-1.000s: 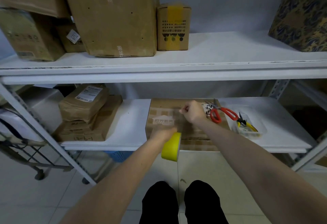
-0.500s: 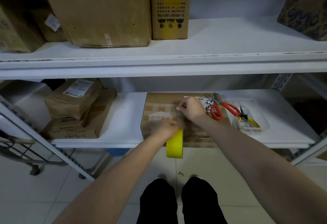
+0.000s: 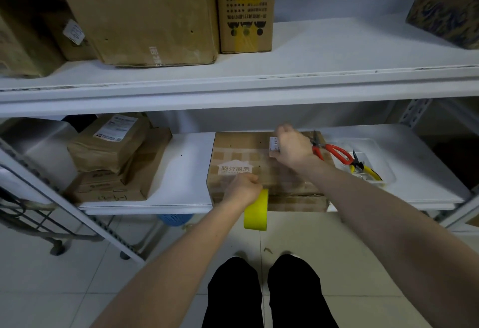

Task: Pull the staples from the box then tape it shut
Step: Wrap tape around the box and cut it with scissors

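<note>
A flat brown cardboard box [image 3: 233,151] with a white house logo lies on the lower white shelf [image 3: 186,164]. At the box's front edge my left hand [image 3: 243,189] grips a yellow tape roll [image 3: 256,211], which hangs below the shelf edge. Over the far part of the box top, near a white label, is my right hand [image 3: 293,148]. Its fingers are curled and blurred, and it seems to pinch the tape's free end. A faint strip of tape runs across the box top between my two hands.
Red-handled scissors [image 3: 334,152] lie on the box's right end. Yellow-handled pliers [image 3: 363,169] sit in a clear tray [image 3: 386,156] beside it. Stacked brown parcels [image 3: 114,156] are at the left. Large cartons [image 3: 140,11] stand on the upper shelf. A blue basket [image 3: 176,218] sits on the floor.
My right hand has moved away from me toward the box's far edge. My left hand has brought the roll in against the front edge.
</note>
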Motion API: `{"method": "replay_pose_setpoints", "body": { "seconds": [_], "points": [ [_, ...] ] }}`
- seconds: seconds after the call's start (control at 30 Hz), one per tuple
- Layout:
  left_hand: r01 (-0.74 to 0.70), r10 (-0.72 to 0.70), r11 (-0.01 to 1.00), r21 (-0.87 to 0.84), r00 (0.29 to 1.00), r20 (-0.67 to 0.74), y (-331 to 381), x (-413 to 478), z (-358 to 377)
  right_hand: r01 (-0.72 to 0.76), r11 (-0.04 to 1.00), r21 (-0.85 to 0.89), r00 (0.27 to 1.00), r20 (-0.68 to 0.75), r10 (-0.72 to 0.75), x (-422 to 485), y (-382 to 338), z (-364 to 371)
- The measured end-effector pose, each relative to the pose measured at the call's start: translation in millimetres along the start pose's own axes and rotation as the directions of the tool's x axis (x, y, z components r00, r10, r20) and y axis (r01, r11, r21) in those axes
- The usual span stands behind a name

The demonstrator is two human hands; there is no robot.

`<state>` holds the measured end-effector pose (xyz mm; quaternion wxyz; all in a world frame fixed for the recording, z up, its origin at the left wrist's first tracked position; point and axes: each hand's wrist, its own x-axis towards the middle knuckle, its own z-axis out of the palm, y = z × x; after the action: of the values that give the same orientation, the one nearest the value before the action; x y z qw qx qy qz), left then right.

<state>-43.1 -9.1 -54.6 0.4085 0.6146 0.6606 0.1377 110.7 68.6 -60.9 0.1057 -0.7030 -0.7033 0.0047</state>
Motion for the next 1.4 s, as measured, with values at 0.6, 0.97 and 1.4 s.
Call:
{"method": "replay_pose_setpoints", "body": {
  "seconds": [0.6, 0.97, 1.4],
  "points": [
    [-0.036, 0.033, 0.998, -0.048, 0.998, -0.049, -4, -3, 5, 0.409, 0.906, -0.103, 0.908, 0.144, -0.394, -57, 0, 19],
    [0.049, -0.12, 0.931, -0.362, 0.977, -0.175, -27, -18, 26, 0.386, 0.91, -0.151, 0.908, 0.236, -0.346, -64, -1, 18],
    [0.199, -0.227, 0.921, -0.334, 0.973, -0.047, -55, 5, 52, 0.368, 0.917, -0.15, 0.913, 0.243, -0.327, -67, -5, 19]
  ]
}}
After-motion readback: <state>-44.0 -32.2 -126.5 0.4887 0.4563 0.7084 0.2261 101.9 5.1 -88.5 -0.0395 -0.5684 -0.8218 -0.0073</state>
